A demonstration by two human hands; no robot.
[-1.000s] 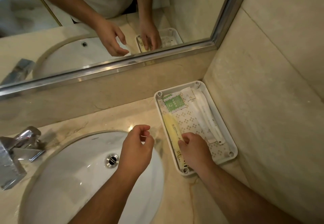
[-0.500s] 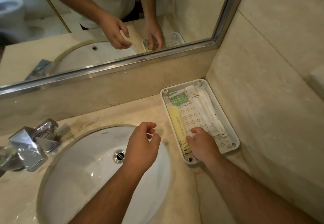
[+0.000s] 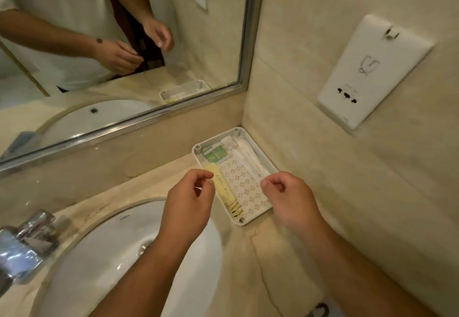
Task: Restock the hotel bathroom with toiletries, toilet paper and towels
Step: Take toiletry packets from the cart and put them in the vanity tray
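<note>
Finishing toiletries step, I judge: tray [image 3: 241, 221] just beyond my knuckles holds tube [image 3: 222, 187], sachet [image 3: 214, 154]. Right hand [image 3: 290, 200] slack, empty; left hand [image 3: 188, 200] pinched, contents cannot tell. Next: turn away for remaining stock.

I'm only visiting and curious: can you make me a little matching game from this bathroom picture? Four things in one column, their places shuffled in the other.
Things:
1. yellow tube
2. green packet
3. chrome tap
4. white socket panel

Places:
A. on the side wall
B. left of the basin
C. far-left corner of the tray
D. along the tray's left edge

Pairs: 1-D, 2-C, 3-B, 4-A.
</note>
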